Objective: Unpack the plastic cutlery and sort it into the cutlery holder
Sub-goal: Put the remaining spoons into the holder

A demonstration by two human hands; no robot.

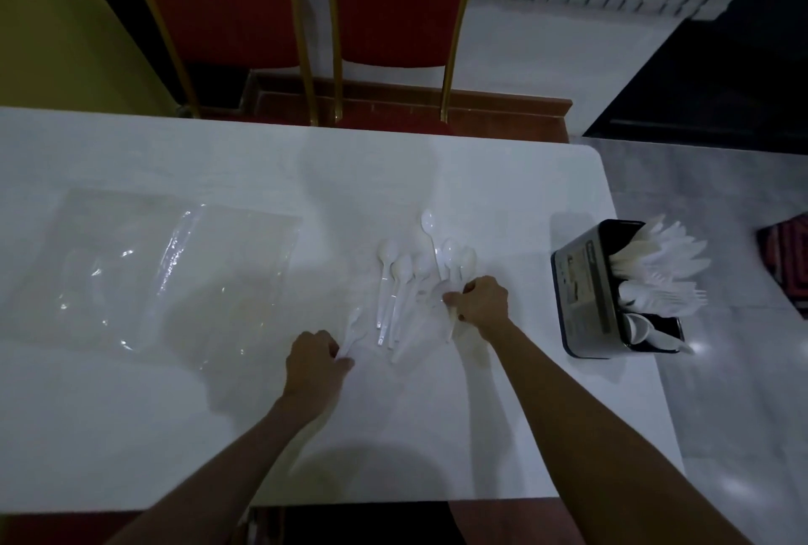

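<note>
1. White counter (175, 413) carries everything.
2. Empty clear bag (166, 269) lies flat, well left of both hands' fingers.
3. Black cutlery holder (586, 295), label print too blurred to read, stands right of the right hand (481, 302).
4. Loose white spoons (400, 282) lie between the hands.
5. Right fingers curl closed on spoon handles.
6. Left hand (315, 363) pinches a single spoon (352, 332).

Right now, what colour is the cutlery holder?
Black cutlery holder, with a grey label; the head view shows it.
</note>
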